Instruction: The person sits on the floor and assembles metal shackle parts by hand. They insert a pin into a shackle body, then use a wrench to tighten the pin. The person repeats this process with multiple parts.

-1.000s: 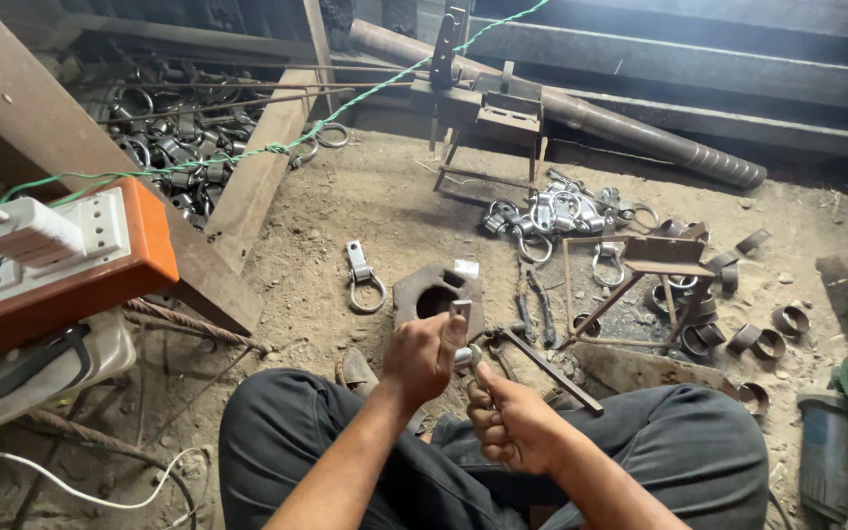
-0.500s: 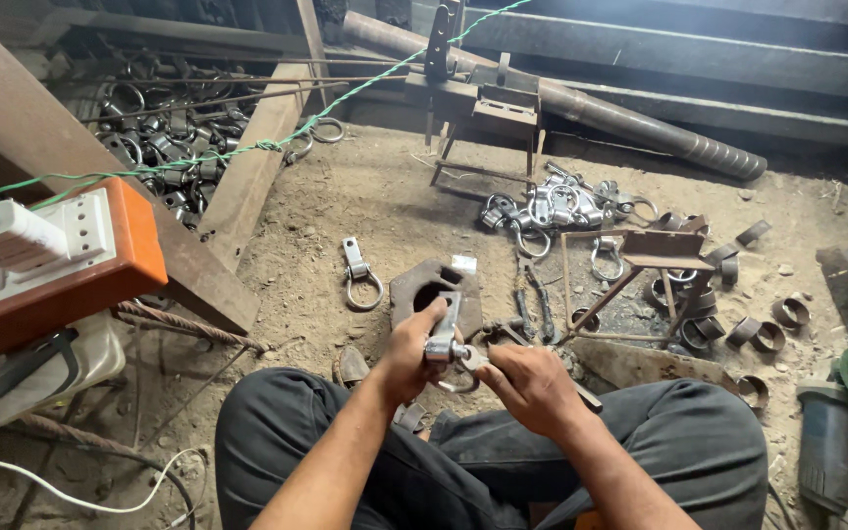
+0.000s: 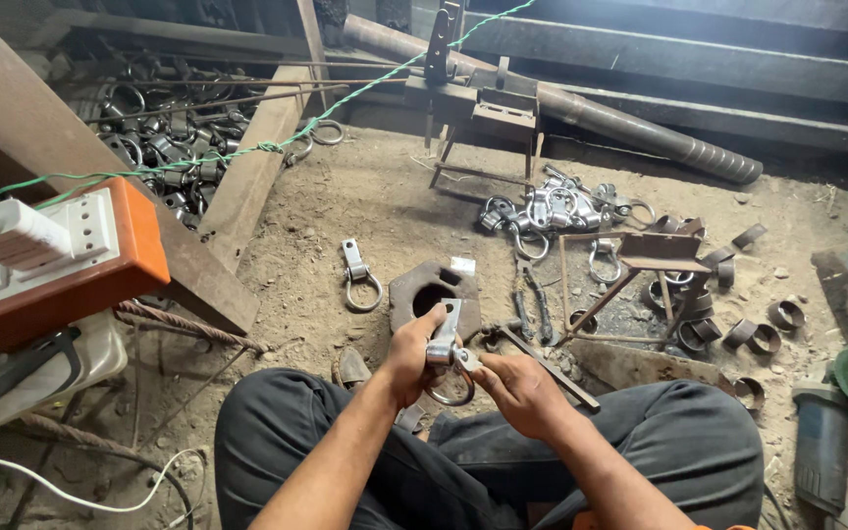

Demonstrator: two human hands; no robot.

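I sit on a dirt floor, knees in dark trousers. My left hand [image 3: 411, 355] grips a small metal clamp with a ring [image 3: 447, 348], holding its flat strap upright. My right hand [image 3: 514, 391] pinches the same piece from the right, at the bolt and ring. Both hands hover just in front of a thick metal block with a round hole [image 3: 432, 291] that lies on the ground. A finished clamp with ring [image 3: 358, 275] lies to the left of the block.
A pile of ring clamps [image 3: 552, 210] lies beyond, with a small steel frame stand [image 3: 630, 275] and cut pipe rings [image 3: 763, 329] at right. An angle grinder [image 3: 831, 422] rests far right. An orange power strip box [image 3: 46, 265] sits left, a wooden beam [image 3: 247, 177] beside it.
My hands have lifted the clamp piece a little and drawn together on it; my right hand moved from lower down up to the bolt and ring. The view has shifted slightly.
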